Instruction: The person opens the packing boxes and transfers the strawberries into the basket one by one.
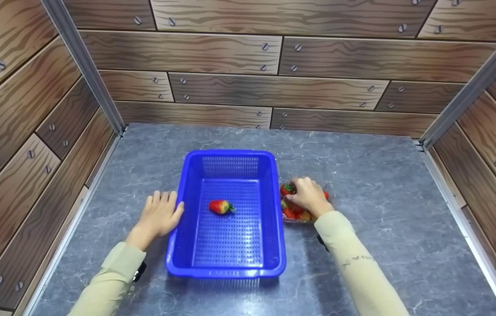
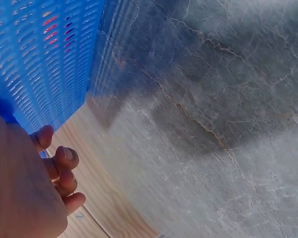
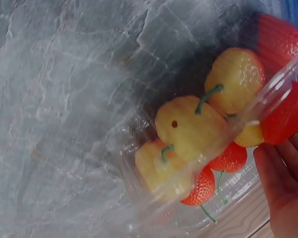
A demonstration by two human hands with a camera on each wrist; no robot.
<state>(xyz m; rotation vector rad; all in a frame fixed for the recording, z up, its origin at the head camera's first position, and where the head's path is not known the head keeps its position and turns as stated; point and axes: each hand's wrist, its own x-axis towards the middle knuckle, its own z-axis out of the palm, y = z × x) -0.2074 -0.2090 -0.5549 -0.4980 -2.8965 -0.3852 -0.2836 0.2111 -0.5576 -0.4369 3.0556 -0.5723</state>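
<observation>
A blue plastic basket (image 1: pixel 226 274) with perforated walls holds one strawberry (image 1: pixel 220 206), lying on its side. At the basket's left rim is my left hand (image 1: pixel 158 216), fingers extended and thumb against the edge; the left wrist view shows this hand (image 2: pixel 25 178) beside the outer wall. To the right of the basket, my right hand (image 1: pixel 308 195) reaches over a clear plastic box (image 1: pixel 294 220) of fruit. Its thumb and fingers pinch a red strawberry (image 3: pixel 285 116) with green leaves at the box's basket side. My right palm hides part of the fruit.
Inside the box lie several yellowish fruits (image 3: pixel 191 126) with green stems and small red fruits (image 3: pixel 203 186). The grey marbled tabletop (image 1: pixel 371 184) is bounded by wood-patterned walls (image 1: pixel 230 87) at the back and both sides, with metal posts (image 1: pixel 463 83) at the corners.
</observation>
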